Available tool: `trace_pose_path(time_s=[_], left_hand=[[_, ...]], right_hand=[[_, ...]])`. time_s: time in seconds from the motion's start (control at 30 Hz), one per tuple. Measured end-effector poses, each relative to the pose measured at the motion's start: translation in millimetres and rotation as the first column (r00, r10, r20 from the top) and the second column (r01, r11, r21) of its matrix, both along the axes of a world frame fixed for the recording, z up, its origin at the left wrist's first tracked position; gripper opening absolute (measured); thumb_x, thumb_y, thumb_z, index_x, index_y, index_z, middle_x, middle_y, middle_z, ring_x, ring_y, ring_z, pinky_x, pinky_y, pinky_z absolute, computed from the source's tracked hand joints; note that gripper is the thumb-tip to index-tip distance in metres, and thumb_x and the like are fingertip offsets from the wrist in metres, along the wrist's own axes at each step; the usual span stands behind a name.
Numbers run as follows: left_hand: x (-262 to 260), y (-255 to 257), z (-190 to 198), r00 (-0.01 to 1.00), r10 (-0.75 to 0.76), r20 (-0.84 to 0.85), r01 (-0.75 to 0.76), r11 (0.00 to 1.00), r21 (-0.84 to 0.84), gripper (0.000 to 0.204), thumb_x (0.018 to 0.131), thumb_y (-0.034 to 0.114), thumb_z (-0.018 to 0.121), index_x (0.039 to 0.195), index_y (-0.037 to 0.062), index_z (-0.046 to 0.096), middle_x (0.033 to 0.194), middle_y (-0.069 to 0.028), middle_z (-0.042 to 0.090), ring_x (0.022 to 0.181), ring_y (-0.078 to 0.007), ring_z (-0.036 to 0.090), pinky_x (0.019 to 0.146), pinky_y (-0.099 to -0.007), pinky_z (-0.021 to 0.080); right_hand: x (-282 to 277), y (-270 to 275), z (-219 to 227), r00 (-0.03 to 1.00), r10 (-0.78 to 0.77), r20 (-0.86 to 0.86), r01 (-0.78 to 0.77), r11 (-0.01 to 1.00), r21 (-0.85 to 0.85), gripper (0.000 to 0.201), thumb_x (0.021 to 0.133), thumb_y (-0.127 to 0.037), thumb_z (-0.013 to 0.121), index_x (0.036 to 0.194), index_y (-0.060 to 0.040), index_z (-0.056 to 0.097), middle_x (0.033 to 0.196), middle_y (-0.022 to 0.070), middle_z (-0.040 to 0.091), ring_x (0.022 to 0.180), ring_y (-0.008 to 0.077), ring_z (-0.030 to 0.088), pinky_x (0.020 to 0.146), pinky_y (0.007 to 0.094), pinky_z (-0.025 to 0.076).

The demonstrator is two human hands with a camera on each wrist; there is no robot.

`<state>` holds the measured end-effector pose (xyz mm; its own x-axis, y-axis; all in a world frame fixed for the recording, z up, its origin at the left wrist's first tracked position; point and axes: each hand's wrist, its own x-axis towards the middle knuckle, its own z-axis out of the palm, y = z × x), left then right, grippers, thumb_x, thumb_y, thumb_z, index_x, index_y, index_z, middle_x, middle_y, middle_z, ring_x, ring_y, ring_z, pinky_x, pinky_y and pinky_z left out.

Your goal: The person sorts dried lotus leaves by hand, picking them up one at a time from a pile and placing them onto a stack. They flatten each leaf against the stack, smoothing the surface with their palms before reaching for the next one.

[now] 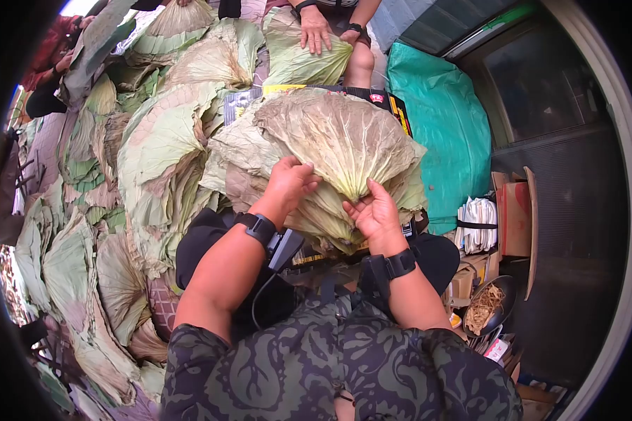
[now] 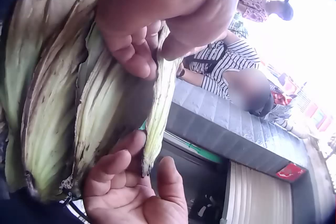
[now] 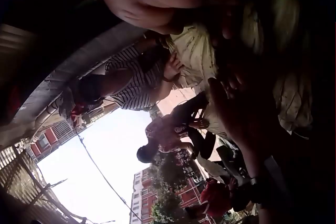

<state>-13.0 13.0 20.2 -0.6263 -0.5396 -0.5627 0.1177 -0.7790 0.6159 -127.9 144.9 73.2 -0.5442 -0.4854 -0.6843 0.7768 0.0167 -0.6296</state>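
A large dried lotus leaf (image 1: 337, 133), folded into a fan shape, lies over a stack of similar leaves (image 1: 235, 151) at the person's lap. My left hand (image 1: 288, 184) pinches its near left edge between thumb and fingers. In the left wrist view, the pale, ribbed leaf edge (image 2: 164, 87) runs down from that grip to a narrow stem end. Cupped around this end is my right hand (image 1: 376, 219), palm up, with fingers behind the tip and thumb standing apart from it. The right wrist view is dark and hides most of the leaf there.
More leaf piles (image 1: 165, 154) spread over the paved ground on the left. Across from me another person's hand (image 1: 316, 31) rests on a leaf (image 1: 295, 63). On the right are a green tarp (image 1: 439, 126), a paper bundle (image 1: 477, 224), a cardboard box (image 1: 516, 217) and a dark pan (image 1: 505, 288).
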Motion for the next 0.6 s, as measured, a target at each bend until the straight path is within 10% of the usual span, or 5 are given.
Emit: trace_pose_path(time_s=[0.23, 0.43, 0.57, 0.6], left_hand=[[-4.4, 3.7, 4.3, 0.996, -0.014, 0.086, 0.05, 0.902, -0.43, 0.02, 0.078, 0.002, 0.06, 0.095, -0.0032, 0.05, 0.078, -0.0089, 0.059, 0.06, -0.0169, 0.061, 0.05, -0.0261, 0.049], [-6.8, 5.3, -2.3, 0.958, -0.059, 0.282, 0.172, 0.902, -0.396, 0.03, 0.074, 0.001, 0.06, 0.101, 0.0003, 0.048, 0.075, -0.009, 0.06, 0.055, -0.0157, 0.061, 0.045, -0.026, 0.047], [-7.4, 3.9, -8.2, 0.932, -0.039, 0.361, 0.21, 0.869, -0.448, 0.032, 0.074, 0.001, 0.06, 0.103, -0.0009, 0.046, 0.075, -0.0106, 0.061, 0.054, -0.0169, 0.061, 0.043, -0.0257, 0.047], [-6.3, 3.2, -5.6, 0.936, -0.062, 0.346, 0.219, 0.874, -0.433, 0.032, 0.074, 0.001, 0.06, 0.103, -0.0009, 0.046, 0.074, -0.0102, 0.061, 0.055, -0.0172, 0.061, 0.043, -0.0258, 0.047]], right_hand=[[-16.6, -0.4, -9.4, 0.883, -0.061, -0.466, 0.06, 0.998, -0.016, 0.017, 0.086, -0.006, 0.05, 0.103, -0.0035, 0.049, 0.095, 0.0113, 0.059, 0.075, 0.0266, 0.062, 0.055, 0.0407, 0.053], [-19.5, 19.4, -16.5, 0.94, -0.001, -0.342, 0.037, 0.995, 0.097, 0.033, 0.083, -0.007, 0.054, 0.114, -0.0008, 0.045, 0.098, 0.0122, 0.057, 0.075, 0.0218, 0.061, 0.052, 0.0364, 0.051], [-19.9, 18.0, -14.9, 0.6, -0.063, -0.798, 0.263, 0.957, 0.122, 0.049, 0.08, -0.008, 0.057, 0.125, 0.0025, 0.039, 0.127, 0.019, 0.04, 0.112, 0.029, 0.046, 0.09, 0.0388, 0.041], [-17.1, 17.1, -7.3, 0.238, 0.215, -0.947, 0.201, 0.943, 0.264, 0.051, 0.079, -0.009, 0.059, 0.125, 0.0026, 0.04, 0.129, 0.0201, 0.039, 0.115, 0.0324, 0.043, 0.096, 0.0404, 0.036]])
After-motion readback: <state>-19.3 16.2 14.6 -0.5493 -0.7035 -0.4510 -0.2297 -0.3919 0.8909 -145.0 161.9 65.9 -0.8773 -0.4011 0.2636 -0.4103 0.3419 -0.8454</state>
